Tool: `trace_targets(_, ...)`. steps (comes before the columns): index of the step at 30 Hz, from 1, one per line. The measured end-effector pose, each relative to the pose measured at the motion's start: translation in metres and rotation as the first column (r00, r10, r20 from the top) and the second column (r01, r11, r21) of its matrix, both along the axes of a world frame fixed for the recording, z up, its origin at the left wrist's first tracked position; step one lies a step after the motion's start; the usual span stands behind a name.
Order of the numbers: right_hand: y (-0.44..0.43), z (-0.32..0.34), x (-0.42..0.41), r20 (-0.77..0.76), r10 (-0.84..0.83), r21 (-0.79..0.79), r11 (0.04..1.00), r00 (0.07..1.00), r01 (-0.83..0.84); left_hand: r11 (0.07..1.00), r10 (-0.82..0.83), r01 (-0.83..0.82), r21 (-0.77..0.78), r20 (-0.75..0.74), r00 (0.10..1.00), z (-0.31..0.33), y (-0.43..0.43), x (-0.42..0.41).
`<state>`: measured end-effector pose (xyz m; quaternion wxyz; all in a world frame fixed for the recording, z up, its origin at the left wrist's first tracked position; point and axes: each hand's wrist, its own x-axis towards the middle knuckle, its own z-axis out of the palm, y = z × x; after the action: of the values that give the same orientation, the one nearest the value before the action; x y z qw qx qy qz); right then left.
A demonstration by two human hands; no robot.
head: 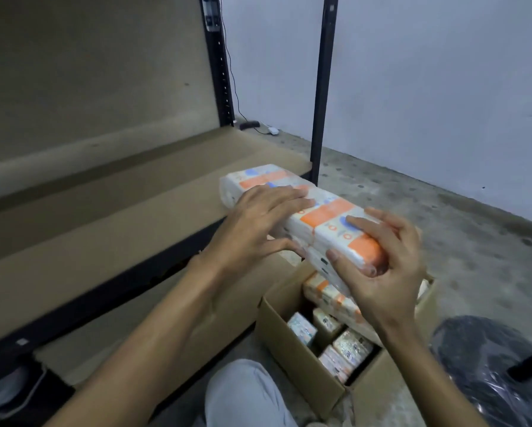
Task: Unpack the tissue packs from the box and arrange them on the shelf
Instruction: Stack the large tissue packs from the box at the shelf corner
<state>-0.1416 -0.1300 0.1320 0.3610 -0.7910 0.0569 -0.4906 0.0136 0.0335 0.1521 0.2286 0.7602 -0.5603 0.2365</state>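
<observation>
Head view: a long tissue pack [326,217] is in the air at the centre, above the box [292,349] at 5 o'clock. On the shelf [104,211] at 9 o'clock I see no pack yet, and more packs [350,346] wait in the box. Of the hands, the left hand [258,223] lies flat on top with straight fingers, and the right hand [387,272] curls round the near end.

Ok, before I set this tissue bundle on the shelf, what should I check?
1. Right hand grips the tissue bundle at its near end: ok.
2. Left hand rests flat on top: ok.
3. Shelf board beside the bundle shows nothing on it: ok.
4. Bundle's underside clear of the box: cannot tell.
5. Wrapping intact: cannot tell, blurred.
</observation>
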Motion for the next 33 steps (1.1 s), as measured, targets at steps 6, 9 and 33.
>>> trace_targets(6, 0.030, 0.007, 0.071, 0.024, 0.070, -0.011, 0.997, 0.997, -0.070, 0.988, 0.140, -0.137, 0.069, -0.033, 0.990, 0.022, 0.044, 0.044)
trace_targets(9, 0.045, 0.007, 0.107, -0.001, 0.126, -0.004, 0.992, 0.992, -0.126, 0.978, 0.200, -0.193, 0.082, -0.080, 0.977, 0.022, 0.065, 0.069)
trace_targets(33, 0.073, -0.005, 0.197, -0.335, 0.053, -0.280, 0.948, 0.941, -0.153, 0.881, 0.474, -0.460, 0.115, -0.205, 0.856, -0.013, 0.109, 0.124)
